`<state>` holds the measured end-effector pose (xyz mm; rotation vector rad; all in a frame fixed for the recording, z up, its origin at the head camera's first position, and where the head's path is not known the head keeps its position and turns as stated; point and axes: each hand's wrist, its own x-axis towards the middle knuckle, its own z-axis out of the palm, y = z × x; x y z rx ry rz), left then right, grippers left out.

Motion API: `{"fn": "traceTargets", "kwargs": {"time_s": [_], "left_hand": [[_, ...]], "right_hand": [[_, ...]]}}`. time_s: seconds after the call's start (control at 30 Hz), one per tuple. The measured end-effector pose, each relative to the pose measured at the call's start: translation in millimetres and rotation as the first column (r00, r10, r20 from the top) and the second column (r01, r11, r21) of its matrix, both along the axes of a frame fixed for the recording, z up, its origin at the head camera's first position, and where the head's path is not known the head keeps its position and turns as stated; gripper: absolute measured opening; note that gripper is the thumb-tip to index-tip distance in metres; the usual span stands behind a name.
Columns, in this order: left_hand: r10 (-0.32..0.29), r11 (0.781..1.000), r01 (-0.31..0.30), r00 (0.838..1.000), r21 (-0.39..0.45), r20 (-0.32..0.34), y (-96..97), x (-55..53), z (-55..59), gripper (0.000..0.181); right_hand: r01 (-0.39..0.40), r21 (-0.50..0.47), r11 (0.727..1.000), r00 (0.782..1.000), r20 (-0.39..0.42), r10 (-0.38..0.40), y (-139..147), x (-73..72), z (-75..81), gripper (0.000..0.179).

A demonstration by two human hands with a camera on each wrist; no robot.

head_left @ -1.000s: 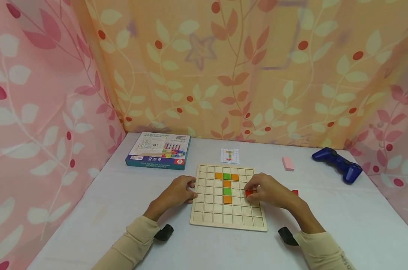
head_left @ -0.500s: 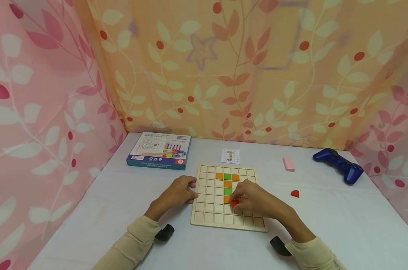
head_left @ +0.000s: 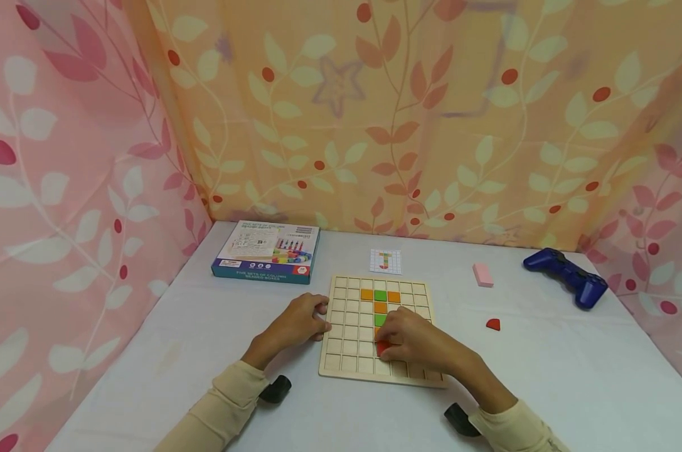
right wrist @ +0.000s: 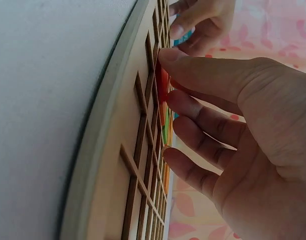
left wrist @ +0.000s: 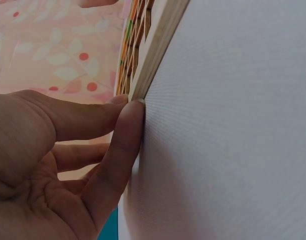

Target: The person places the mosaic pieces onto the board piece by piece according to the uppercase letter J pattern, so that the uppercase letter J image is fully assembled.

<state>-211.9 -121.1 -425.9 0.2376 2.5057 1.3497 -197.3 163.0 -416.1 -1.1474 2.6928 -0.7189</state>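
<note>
A wooden grid board (head_left: 346,363) lies mid-table. Orange and green square tiles (head_left: 380,307) form a T in its cells, a row at the top and a column below. My left hand (head_left: 302,321) holds the board's left edge, thumb and forefinger pinching its rim in the left wrist view. My right hand (head_left: 418,339) pinches a red tile (head_left: 382,349) at the cell just below the column's lowest orange tile. In the right wrist view the red tile (right wrist: 162,82) sits between thumb and fingers, low over the grid; the fingers partly hide it.
A patterned grid card (head_left: 385,261) lies behind the board. A teal game box (head_left: 264,252) stands back left. To the right are a pink block (head_left: 482,275), a red rounded piece (head_left: 493,324) and a blue game controller (head_left: 565,276). Floral cloth hangs behind and at the sides.
My right hand has carried the red tile left and toward me, from the board's right side to below the tile column. The red rounded piece is now uncovered. My left hand stays put.
</note>
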Motion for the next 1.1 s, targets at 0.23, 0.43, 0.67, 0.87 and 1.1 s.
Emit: {"fn": "traceTargets", "kwargs": {"time_s": [0.23,0.43,0.67,0.87,1.1], "left_hand": [[-0.002,1.0,0.002,1.0,0.003,0.001,0.4,-0.3,-0.4,0.054],[-0.006,1.0,0.006,1.0,-0.004,-0.012,-1.0,-0.8,-0.8,0.054],[-0.008,1.0,0.008,1.0,-0.004,-0.008,-0.1,-1.8,-2.4,0.053],[-0.005,1.0,0.005,1.0,-0.012,-0.008,0.0,-4.1,-5.5,0.054],[0.0,1.0,0.0,1.0,-0.019,-0.014,0.1,-3.5,-5.4,0.055]], "right_hand": [[0.026,-0.004,1.0,0.999,0.02,-0.026,1.7,-1.2,-0.1,0.02],[0.05,-0.007,0.999,0.998,0.034,-0.05,1.9,-1.9,-2.7,0.019],[0.061,-0.022,0.998,0.998,0.026,-0.06,4.0,-2.0,-1.9,0.019],[0.12,-0.042,0.992,0.992,0.044,-0.118,17.1,-7.8,5.2,0.02],[0.272,-0.053,0.961,0.961,0.072,-0.268,52.8,-13.6,11.4,0.027]]}}
